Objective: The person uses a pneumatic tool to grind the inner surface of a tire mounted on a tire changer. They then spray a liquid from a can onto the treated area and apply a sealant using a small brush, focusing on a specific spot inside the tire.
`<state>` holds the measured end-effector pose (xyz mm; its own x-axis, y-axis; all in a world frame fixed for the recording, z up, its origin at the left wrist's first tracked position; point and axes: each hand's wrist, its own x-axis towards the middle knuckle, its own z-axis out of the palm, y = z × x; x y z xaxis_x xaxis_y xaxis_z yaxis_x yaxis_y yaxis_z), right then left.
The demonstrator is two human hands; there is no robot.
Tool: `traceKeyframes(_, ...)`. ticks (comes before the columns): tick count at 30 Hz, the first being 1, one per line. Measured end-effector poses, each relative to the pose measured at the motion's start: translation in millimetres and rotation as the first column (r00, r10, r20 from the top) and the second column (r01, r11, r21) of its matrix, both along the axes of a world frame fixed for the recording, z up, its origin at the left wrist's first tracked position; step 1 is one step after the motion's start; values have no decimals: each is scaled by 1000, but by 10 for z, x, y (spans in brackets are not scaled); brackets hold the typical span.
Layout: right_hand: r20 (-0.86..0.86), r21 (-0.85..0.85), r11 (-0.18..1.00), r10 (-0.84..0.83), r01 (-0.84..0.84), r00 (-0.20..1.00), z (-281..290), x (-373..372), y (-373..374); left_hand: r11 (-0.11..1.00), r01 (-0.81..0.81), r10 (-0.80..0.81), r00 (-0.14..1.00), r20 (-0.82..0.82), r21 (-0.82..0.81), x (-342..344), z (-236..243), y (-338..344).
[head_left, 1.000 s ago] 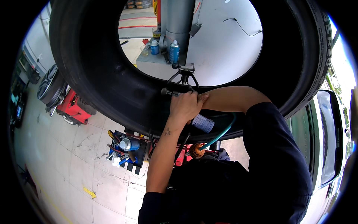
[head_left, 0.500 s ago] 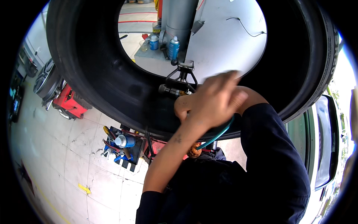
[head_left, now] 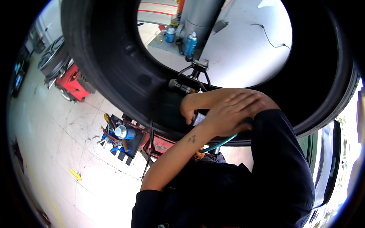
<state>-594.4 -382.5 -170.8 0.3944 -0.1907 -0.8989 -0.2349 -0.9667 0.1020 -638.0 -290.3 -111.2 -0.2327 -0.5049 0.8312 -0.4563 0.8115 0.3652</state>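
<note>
A big black tire (head_left: 114, 72) stands upright before me, and both my arms reach to its lower inner side. My right hand (head_left: 187, 108) is curled down inside the tire, closed around a small cylinder with a whitish label and a dark end (head_left: 198, 118); most of it is hidden. Crossing over from the left, my left hand (head_left: 235, 110) lies with fingers stretched out on my right forearm, slightly blurred, holding nothing. Just beyond my right wrist is a metal tool with a dark round end (head_left: 182, 86), beside a black metal bracket (head_left: 197, 68). A teal hose (head_left: 220, 144) passes below my left wrist.
Left of the tire, a black tray (head_left: 133, 148) holds a blue can with a white top (head_left: 124, 132) and hand tools. A red machine (head_left: 74, 81) and a wheel rim (head_left: 53, 57) stand farther left. Through the tire show blue cans (head_left: 190, 43) on a grey base. A vehicle (head_left: 327, 163) is at right.
My left hand has dropped from above onto my right forearm, its fingers now laid flat. The labelled cylinder in my right hand has come into view. The whole view has shifted slightly.
</note>
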Motion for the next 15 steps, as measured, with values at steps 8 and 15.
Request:
traceKeyframes(8, -102, -97, 995, 27, -37, 994, 186, 458, 164, 126, -664, 255, 740, 623, 737, 1501, -847, 519)
traceKeyframes(15, 348, 311, 923, 112, -227, 931, -753, 378, -414, 835, -550, 547, 834, -76, -29, 1258, -193, 989)
